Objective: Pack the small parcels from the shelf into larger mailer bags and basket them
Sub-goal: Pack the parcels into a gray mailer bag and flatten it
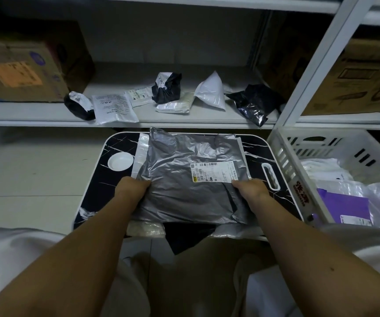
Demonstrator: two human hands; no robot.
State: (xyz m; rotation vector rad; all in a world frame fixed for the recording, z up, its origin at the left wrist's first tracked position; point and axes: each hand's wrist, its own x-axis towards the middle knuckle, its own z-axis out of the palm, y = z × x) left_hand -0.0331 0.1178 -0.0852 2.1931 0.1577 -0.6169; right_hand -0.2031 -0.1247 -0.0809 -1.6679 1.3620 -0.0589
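Note:
A large grey mailer bag with a white shipping label lies on the small black marbled table. My left hand grips its left edge and my right hand grips its right edge near the label, fingers tucked under the plastic. Several small parcels sit on the white shelf behind: a black-and-white bundle, a flat white pouch, a black-and-white wrapped parcel, a white pouch and a black bag. The white basket stands at the right.
The basket holds white and purple mailers. A white dish is set in the table's left side. More mailers lie under the grey one. Cardboard boxes stand on the shelf at left and right. A shelf upright rises beside the basket.

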